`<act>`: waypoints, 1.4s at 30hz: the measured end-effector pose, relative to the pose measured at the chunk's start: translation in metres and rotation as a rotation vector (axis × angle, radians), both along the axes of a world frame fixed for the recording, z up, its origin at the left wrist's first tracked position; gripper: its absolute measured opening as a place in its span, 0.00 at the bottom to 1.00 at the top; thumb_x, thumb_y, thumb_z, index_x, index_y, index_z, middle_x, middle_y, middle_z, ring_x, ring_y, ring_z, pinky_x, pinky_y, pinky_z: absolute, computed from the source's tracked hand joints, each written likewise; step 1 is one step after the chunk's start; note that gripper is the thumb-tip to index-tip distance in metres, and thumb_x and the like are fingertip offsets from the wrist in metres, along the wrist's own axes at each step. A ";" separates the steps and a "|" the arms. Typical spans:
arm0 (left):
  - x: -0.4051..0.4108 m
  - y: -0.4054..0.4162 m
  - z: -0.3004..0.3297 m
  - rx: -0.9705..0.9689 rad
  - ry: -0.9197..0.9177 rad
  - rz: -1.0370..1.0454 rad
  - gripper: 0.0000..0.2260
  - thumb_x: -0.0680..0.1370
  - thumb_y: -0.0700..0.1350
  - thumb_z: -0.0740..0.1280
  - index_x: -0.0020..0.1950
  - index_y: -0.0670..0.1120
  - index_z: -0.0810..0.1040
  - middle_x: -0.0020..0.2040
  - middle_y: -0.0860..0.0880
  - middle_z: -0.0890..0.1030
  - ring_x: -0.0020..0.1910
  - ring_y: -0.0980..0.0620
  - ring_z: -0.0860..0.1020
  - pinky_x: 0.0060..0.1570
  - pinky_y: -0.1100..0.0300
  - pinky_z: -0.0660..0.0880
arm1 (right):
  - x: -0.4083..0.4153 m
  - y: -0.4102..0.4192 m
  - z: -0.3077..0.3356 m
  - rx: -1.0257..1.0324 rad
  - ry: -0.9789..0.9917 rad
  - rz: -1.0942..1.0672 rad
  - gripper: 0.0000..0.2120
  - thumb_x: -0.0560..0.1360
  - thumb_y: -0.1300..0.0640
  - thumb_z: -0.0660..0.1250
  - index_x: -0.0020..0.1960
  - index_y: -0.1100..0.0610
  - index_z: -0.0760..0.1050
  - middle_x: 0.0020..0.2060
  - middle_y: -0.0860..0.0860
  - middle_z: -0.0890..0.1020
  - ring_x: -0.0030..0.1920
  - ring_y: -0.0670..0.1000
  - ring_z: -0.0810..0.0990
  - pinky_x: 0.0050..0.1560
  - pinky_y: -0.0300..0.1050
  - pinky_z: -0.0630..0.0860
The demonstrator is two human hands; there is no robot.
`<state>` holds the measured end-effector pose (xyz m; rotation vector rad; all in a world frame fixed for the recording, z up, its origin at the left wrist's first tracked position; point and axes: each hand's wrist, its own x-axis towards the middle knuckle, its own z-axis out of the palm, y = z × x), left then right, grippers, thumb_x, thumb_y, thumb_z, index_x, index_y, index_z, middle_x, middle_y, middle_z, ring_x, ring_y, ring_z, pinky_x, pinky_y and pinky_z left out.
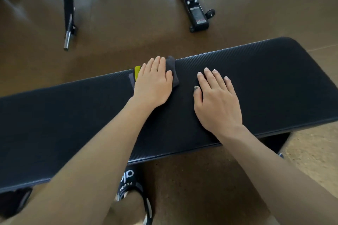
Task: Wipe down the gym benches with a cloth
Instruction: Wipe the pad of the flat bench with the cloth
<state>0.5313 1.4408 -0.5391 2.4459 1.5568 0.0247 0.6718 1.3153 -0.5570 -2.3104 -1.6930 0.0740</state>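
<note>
On the black padded worktop [73,115], near its far edge, a small dark grey cloth [172,71] with a yellow tag lies folded under the left hand [152,86], fingers flat on it. Just right of the cloth, the right hand [217,100] rests flat, holding nothing.

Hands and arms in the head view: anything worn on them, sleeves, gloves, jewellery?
Both forearms are bare to the frame edge, no sleeves or gloves. The left hand has a thin ring on one of its fingers. The right hand wears nothing; its thumbnail looks dark.
</note>
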 end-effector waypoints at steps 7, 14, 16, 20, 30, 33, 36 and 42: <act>-0.020 -0.097 0.006 -0.005 0.046 -0.132 0.28 0.85 0.57 0.39 0.85 0.49 0.44 0.85 0.52 0.43 0.83 0.54 0.41 0.82 0.55 0.40 | 0.001 0.009 -0.001 0.066 0.024 -0.018 0.26 0.86 0.49 0.47 0.79 0.56 0.67 0.78 0.54 0.67 0.80 0.53 0.61 0.81 0.55 0.56; 0.023 -0.028 0.002 -0.022 0.032 -0.128 0.26 0.88 0.53 0.46 0.85 0.47 0.46 0.85 0.50 0.44 0.84 0.52 0.43 0.80 0.55 0.40 | 0.005 0.012 -0.001 0.084 0.047 0.006 0.26 0.86 0.49 0.47 0.78 0.57 0.67 0.78 0.54 0.68 0.80 0.53 0.62 0.81 0.54 0.56; 0.019 -0.049 0.004 -0.042 0.042 -0.145 0.27 0.88 0.53 0.45 0.85 0.47 0.44 0.85 0.49 0.43 0.84 0.52 0.42 0.80 0.55 0.38 | 0.012 0.008 -0.002 0.086 0.060 0.039 0.26 0.85 0.49 0.47 0.78 0.57 0.68 0.77 0.55 0.69 0.79 0.53 0.63 0.81 0.53 0.56; -0.010 -0.139 0.010 -0.051 0.051 -0.279 0.28 0.85 0.57 0.37 0.84 0.49 0.40 0.84 0.52 0.38 0.83 0.55 0.38 0.81 0.55 0.38 | 0.045 -0.009 0.003 0.023 -0.032 -0.003 0.25 0.86 0.48 0.46 0.80 0.54 0.65 0.79 0.54 0.66 0.80 0.54 0.61 0.81 0.56 0.54; 0.046 -0.096 0.002 0.012 0.024 -0.289 0.26 0.88 0.54 0.45 0.85 0.49 0.46 0.85 0.52 0.45 0.83 0.55 0.43 0.80 0.57 0.39 | 0.062 -0.018 0.001 0.103 0.018 -0.068 0.25 0.86 0.49 0.49 0.78 0.57 0.69 0.77 0.55 0.69 0.79 0.52 0.63 0.81 0.53 0.57; 0.043 -0.117 0.003 -0.009 0.010 -0.288 0.27 0.87 0.55 0.43 0.85 0.47 0.45 0.85 0.50 0.43 0.84 0.53 0.42 0.82 0.54 0.41 | 0.065 -0.020 0.000 0.113 0.034 -0.059 0.24 0.86 0.49 0.49 0.77 0.57 0.69 0.77 0.55 0.70 0.79 0.52 0.64 0.81 0.53 0.57; 0.010 -0.172 0.003 -0.011 0.037 -0.387 0.28 0.86 0.56 0.40 0.85 0.47 0.45 0.85 0.50 0.43 0.84 0.53 0.42 0.82 0.52 0.45 | 0.065 -0.021 -0.001 0.119 0.037 -0.043 0.24 0.86 0.49 0.49 0.77 0.57 0.69 0.77 0.55 0.69 0.79 0.52 0.63 0.81 0.53 0.57; 0.005 -0.159 -0.002 0.086 0.026 -0.523 0.27 0.87 0.56 0.45 0.85 0.47 0.53 0.84 0.50 0.51 0.83 0.53 0.49 0.81 0.56 0.46 | 0.067 -0.020 -0.002 0.158 0.052 -0.042 0.25 0.85 0.49 0.48 0.75 0.57 0.71 0.76 0.55 0.72 0.78 0.52 0.66 0.80 0.53 0.59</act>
